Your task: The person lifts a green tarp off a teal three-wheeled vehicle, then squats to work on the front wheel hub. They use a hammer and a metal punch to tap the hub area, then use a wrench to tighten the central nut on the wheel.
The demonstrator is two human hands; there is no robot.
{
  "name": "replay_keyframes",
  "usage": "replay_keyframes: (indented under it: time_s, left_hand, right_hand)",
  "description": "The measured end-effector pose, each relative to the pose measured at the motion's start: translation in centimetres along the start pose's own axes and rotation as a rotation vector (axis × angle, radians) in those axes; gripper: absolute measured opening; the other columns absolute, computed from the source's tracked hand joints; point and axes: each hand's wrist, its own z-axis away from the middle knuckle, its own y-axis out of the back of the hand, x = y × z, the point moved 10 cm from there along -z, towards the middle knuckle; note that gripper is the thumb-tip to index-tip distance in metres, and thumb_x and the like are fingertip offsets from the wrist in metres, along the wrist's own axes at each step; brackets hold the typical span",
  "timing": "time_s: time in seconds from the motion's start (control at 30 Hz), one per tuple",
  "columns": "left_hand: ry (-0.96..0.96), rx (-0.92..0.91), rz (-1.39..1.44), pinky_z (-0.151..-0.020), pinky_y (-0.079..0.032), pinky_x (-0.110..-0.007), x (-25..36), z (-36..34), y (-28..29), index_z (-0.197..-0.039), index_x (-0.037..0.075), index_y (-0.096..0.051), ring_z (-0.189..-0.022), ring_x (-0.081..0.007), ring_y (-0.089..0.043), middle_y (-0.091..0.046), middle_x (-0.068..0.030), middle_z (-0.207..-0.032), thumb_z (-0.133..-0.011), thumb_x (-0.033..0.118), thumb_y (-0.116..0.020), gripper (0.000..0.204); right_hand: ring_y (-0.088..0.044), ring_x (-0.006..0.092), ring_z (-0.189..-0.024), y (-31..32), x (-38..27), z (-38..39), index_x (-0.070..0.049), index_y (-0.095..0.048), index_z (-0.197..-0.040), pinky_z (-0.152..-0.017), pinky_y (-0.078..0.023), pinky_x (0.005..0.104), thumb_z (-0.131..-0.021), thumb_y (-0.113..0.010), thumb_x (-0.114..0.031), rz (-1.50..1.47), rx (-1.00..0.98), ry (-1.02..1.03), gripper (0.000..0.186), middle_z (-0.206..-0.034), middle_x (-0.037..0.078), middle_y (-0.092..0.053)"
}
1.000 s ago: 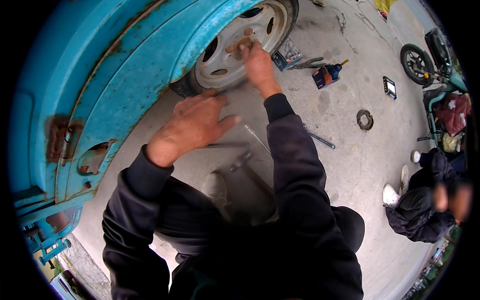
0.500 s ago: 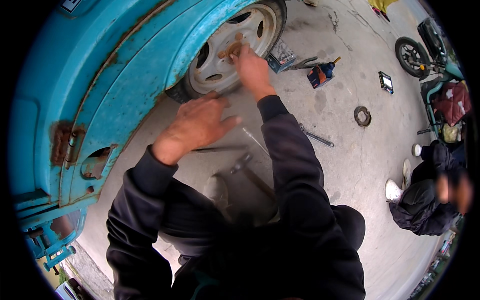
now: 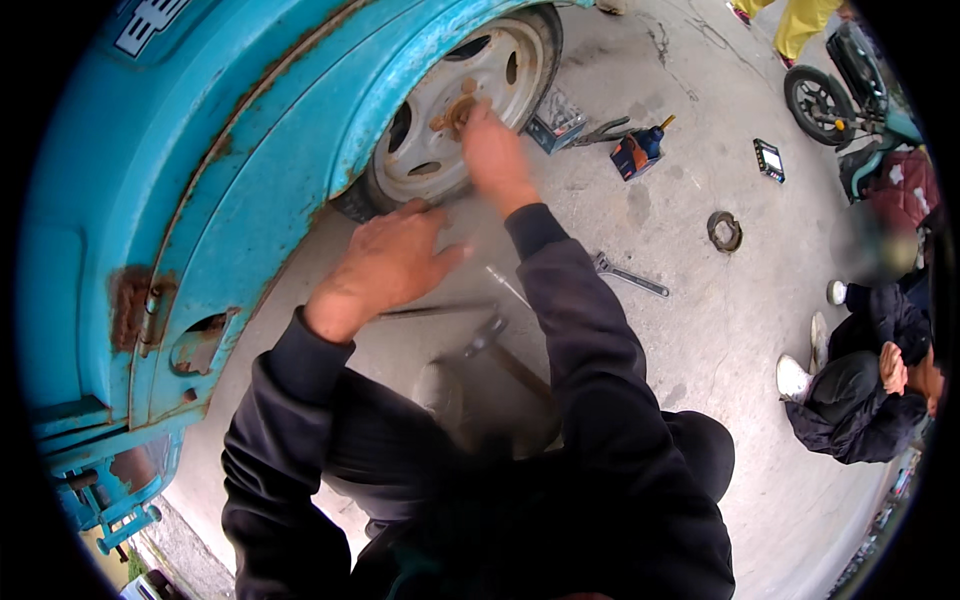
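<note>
A white steel wheel (image 3: 443,170) with rusty nuts and a dark tyre (image 3: 551,55) sits under the turquoise, rust-marked vehicle panel (image 3: 300,110). At the rusty hub (image 3: 458,112) in its middle, my right hand (image 3: 495,158) has its fingers drawn together, slightly blurred. Whatever they hold there, if anything, is hidden. My left hand (image 3: 385,262) is open below the wheel, thumb apart, fingertips by the tyre's lower edge; whether they touch it I cannot tell. Beneath my arms lie a hammer (image 3: 505,358), a thin metal rod (image 3: 508,285) and a dark bar (image 3: 437,311).
On the concrete right of the wheel are a small box (image 3: 556,122), pliers (image 3: 604,133), a blue bottle with an orange box (image 3: 637,152), an adjustable wrench (image 3: 632,274), a metal ring (image 3: 724,231) and a small device (image 3: 769,160). A person (image 3: 850,390) crouches at right near a scooter (image 3: 870,110).
My right hand has shifted slightly down at the hub. My left hand stays by the tyre, still open. At upper right, the yellow-trousered legs show more, and the crouching person's hands have moved.
</note>
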Motion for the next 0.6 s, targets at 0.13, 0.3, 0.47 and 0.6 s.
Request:
replay_keyframes:
  time_s: [0.13, 0.3, 0.47, 0.6]
  left_hand:
    - [-0.016, -0.027, 0.025, -0.091, -0.049, -0.049, 0.8, -0.8, -0.1, -0.12, 0.006, -0.065, -0.108, -0.0394, -0.063, -0.062, -0.0189, -0.124, -0.089, 0.044, -0.065, 0.049]
    - [0.002, 0.001, 0.025, -0.094, -0.048, -0.046, 0.8, 0.1, 1.0, -0.119, 0.003, -0.065, -0.111, -0.0377, -0.061, -0.062, -0.0169, -0.123, -0.089, 0.046, -0.065, 0.052]
    - [0.047, -0.053, 0.0, -0.094, -0.048, -0.046, 1.0, 0.4, 0.8, -0.118, 0.006, -0.066, -0.111, -0.0366, -0.062, -0.061, -0.0148, -0.125, -0.089, 0.047, -0.064, 0.05]
    - [0.058, -0.032, -0.018, -0.095, -0.048, -0.047, 0.2, 0.9, 1.1, -0.119, 0.007, -0.065, -0.112, -0.0364, -0.062, -0.061, -0.0152, -0.126, -0.089, 0.048, -0.063, 0.051]
  right_hand:
    - [-0.07, 0.0265, -0.076, -0.7, 1.0, 0.4, 0.0, -0.053, -0.102, -0.062, -0.057, 0.0341, -0.091, -0.06, -0.017, 0.052, 0.069, 0.072, 0.021, -0.088, 0.016, -0.066]
    - [-0.066, 0.0397, -0.081, -2.7, 2.8, 0.3, 0.008, -0.052, -0.112, -0.069, -0.054, 0.0465, -0.098, -0.056, -0.045, -0.693, -0.112, -0.454, 0.055, -0.092, 0.024, -0.065]
    - [-0.059, 0.0227, -0.059, -8.7, 2.3, 3.0, -0.004, -0.059, -0.108, -0.057, -0.051, 0.0368, -0.099, -0.044, -0.061, -1.503, -0.551, -0.952, 0.06, -0.079, 0.007, -0.06]
    - [-0.061, 0.0259, -0.06, -9.4, 1.7, 1.6, -0.004, -0.061, -0.101, -0.056, -0.051, 0.0408, -0.101, -0.044, -0.054, -1.392, -0.61, -0.786, 0.052, -0.078, 0.01, -0.062]
